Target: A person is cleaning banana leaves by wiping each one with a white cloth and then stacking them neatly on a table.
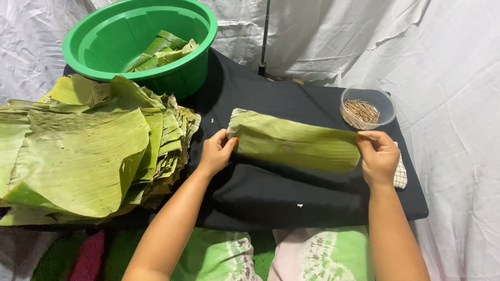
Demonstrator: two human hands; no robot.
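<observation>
A folded green banana leaf [294,141] lies lengthwise on a black cloth-covered board [291,198]. My left hand [216,152] pinches its left end with thumb and fingers. My right hand [379,155] grips its right end, thumb on top. The leaf is held just above or on the cloth between the two hands.
A thick stack of flat banana leaves [83,148] fills the left side. Behind it a green plastic basin [99,39] holds several folded leaves [161,52]. A small clear bowl of thin wooden sticks [367,107] sits at the back right. A checked cloth [400,174] peeks out by my right wrist.
</observation>
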